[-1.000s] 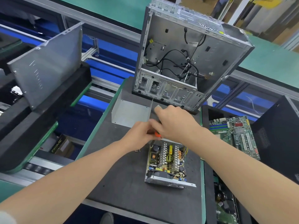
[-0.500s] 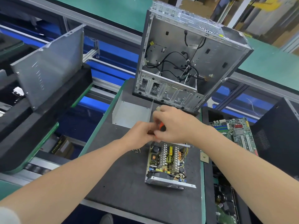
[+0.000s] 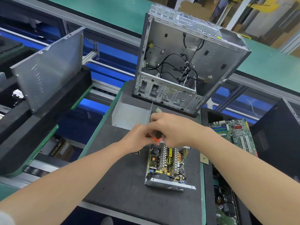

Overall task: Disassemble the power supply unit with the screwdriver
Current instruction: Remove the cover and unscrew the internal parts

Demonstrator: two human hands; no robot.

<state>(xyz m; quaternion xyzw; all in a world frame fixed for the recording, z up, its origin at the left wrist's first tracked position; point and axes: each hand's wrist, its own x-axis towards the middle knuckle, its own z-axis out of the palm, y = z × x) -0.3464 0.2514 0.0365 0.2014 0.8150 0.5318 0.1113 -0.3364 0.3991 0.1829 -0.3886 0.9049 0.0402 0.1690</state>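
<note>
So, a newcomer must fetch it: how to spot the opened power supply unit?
On the black mat before the upright computer case, the power supply unit lies nearest the person. Unlike the flat green motherboard, its lidless metal box shows heatsinks.

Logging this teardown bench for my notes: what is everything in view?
power supply unit: one, open, silver shell, mat centre
screwdriver: one, orange-black, between hands
metal cover: one, silver, behind hands
computer case: one, silver, upright at back
side panel: one, grey, tilted, left
motherboard: one, green, right
tower case: one, black, far right
mat: one, black, under unit
left hand: one, at screwdriver, grip unclear
right hand: one, grips screwdriver
</note>
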